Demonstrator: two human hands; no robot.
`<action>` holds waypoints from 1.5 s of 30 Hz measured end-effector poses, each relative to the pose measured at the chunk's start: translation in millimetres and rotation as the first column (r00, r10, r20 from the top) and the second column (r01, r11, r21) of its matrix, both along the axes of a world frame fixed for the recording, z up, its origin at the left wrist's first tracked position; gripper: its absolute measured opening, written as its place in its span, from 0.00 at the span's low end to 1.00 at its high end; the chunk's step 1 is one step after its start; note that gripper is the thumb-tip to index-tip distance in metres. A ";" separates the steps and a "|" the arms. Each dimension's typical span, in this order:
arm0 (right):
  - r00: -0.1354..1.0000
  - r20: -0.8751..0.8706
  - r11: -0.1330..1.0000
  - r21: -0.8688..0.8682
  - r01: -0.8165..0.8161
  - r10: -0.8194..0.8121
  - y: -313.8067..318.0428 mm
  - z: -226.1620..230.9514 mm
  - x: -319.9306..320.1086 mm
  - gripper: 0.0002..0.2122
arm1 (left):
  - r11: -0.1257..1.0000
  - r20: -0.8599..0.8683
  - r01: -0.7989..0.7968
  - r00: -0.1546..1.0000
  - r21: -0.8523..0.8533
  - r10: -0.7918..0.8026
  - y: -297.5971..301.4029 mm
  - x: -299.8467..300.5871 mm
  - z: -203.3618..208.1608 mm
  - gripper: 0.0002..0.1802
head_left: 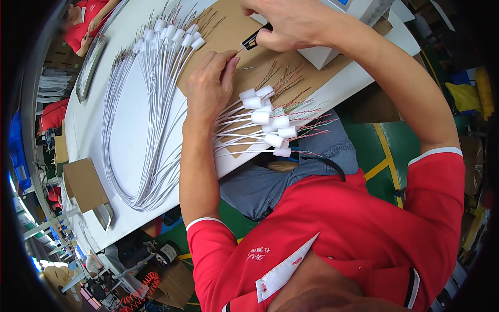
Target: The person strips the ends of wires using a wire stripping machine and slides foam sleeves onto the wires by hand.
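With thumb and fingertips pressed together, my left hand pinches a thin wire end over the brown board. Just beyond it, my right hand is closed around a black-bodied hand tool. The tool's tip reaches the wire at my left fingertips; its exact kind is not clear. Beside my left wrist, several white cables fan out over the table edge. They carry white foam cylinders and end in twisted coloured wires.
A long bundle of white cables curves across the white table, its foam-capped ends on the brown board. A white box-shaped device stands beneath my right forearm. A cardboard piece lies at the left edge. Another person sits at far left.
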State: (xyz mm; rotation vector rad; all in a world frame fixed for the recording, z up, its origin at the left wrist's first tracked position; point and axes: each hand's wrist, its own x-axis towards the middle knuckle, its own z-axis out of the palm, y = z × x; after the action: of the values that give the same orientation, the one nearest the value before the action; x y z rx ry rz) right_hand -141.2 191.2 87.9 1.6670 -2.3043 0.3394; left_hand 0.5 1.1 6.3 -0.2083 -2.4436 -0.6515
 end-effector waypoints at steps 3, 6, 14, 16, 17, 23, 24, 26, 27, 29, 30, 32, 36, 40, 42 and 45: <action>1.000 0.021 0.996 -0.090 -0.013 0.015 -1.9 -9.2 -7.4 0.19 | 1.000 -0.003 -0.012 1.000 -0.024 0.012 1.2 0.4 -0.3 0.06; 1.000 0.012 0.997 -0.082 -0.015 0.016 -3.3 -8.4 -6.0 0.19 | 0.999 -0.010 -0.020 1.000 -0.029 0.020 0.3 -0.5 -2.5 0.06; 1.000 -0.016 1.000 -0.024 0.019 -0.020 -6.2 -3.2 -1.4 0.19 | 0.999 -0.010 -0.033 0.999 -0.023 0.032 6.2 -2.1 0.7 0.06; 1.000 0.029 1.000 -0.010 0.007 -0.007 -2.0 2.9 2.9 0.20 | 0.999 -0.013 -0.032 0.999 -0.028 0.031 5.1 -3.5 -0.6 0.06; 1.000 0.030 1.000 -0.010 0.005 -0.005 -1.5 2.1 3.1 0.20 | 0.999 -0.018 -0.027 0.999 -0.034 0.027 4.6 -3.6 -1.4 0.06; 1.000 -0.026 1.000 0.008 0.015 -0.015 -4.6 -6.4 -3.1 0.20 | 0.993 0.076 -0.007 0.997 0.114 -0.001 -5.2 3.8 -2.3 0.13; 1.000 -0.018 1.000 0.010 0.010 -0.010 -3.8 -5.8 -2.7 0.20 | 0.993 0.076 -0.008 0.997 0.115 -0.001 -8.1 7.1 -0.3 0.13; 1.000 -0.010 1.000 0.015 0.003 -0.003 -2.6 -1.4 1.1 0.20 | 0.968 0.312 -0.109 0.949 0.225 0.034 -13.7 15.0 7.8 0.17; 0.999 -0.044 0.999 0.048 0.017 -0.015 -1.1 2.0 4.4 0.20 | 0.968 0.312 -0.110 0.949 0.227 0.034 -16.2 17.4 10.6 0.17; 0.997 -0.079 0.996 0.083 0.027 -0.020 0.0 12.6 14.4 0.20 | 0.946 0.440 -0.153 0.898 0.285 0.013 -21.6 23.0 14.4 0.17; 0.994 -0.102 0.988 0.147 0.041 -0.026 0.5 19.1 20.2 0.19 | 0.945 0.440 -0.156 0.898 0.287 0.015 -24.6 24.9 13.7 0.17; 0.991 -0.127 0.976 0.211 0.058 -0.031 -1.2 22.4 22.5 0.18 | 0.964 0.459 -0.061 0.886 0.260 -0.068 -28.9 27.4 12.9 0.18; 0.973 -0.229 0.943 0.328 0.063 0.015 -8.1 2.5 4.0 0.11 | 0.966 0.398 0.010 0.910 0.258 -0.115 -31.5 30.7 14.2 0.19; 0.959 -0.280 0.964 0.263 0.023 0.053 -9.8 -10.4 -3.7 0.07 | 0.953 0.468 0.014 0.869 0.302 -0.161 -38.4 37.5 22.3 0.19; 0.958 -0.276 0.964 0.265 0.005 0.071 -8.6 -6.7 -1.1 0.07 | 0.945 0.468 0.051 0.860 0.322 -0.205 -47.2 42.6 24.2 0.19; 0.958 -0.277 0.962 0.274 0.011 0.068 -8.8 -6.9 -1.5 0.08 | 0.886 0.409 0.158 0.842 0.436 -0.352 -53.3 48.1 31.2 0.19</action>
State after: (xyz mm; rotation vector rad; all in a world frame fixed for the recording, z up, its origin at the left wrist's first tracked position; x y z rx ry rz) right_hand -142.7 182.3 81.0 1.7409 -2.1858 -0.2140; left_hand 48.7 -52.2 37.5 -0.2450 -2.6982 -1.4467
